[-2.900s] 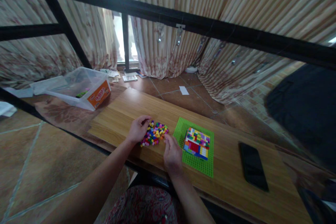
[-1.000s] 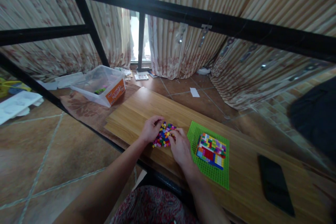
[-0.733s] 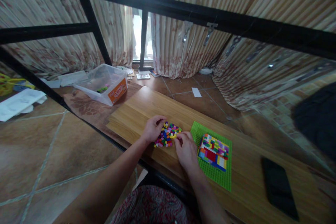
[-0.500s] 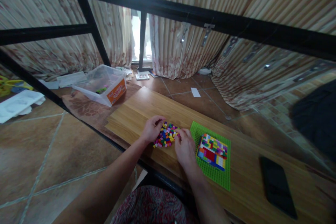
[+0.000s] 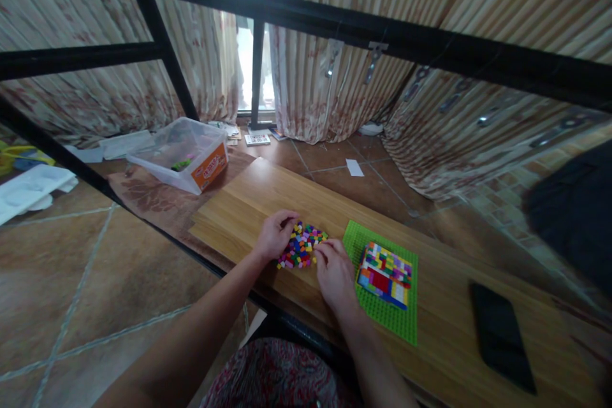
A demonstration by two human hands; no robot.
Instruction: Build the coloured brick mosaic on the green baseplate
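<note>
We hold our right hand (image 5: 333, 264) nearly closed and our left hand (image 5: 275, 237) loosely curled; whether either pinches anything, we cannot tell. Between them, small bricks (image 5: 301, 247) lie heaped on the wooden table (image 5: 268, 188), near a green baseplate (image 5: 393, 320).

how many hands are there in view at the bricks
2: the left hand at the left side of the brick pile, and the right hand at its right side, near the green baseplate. No others show.
</note>
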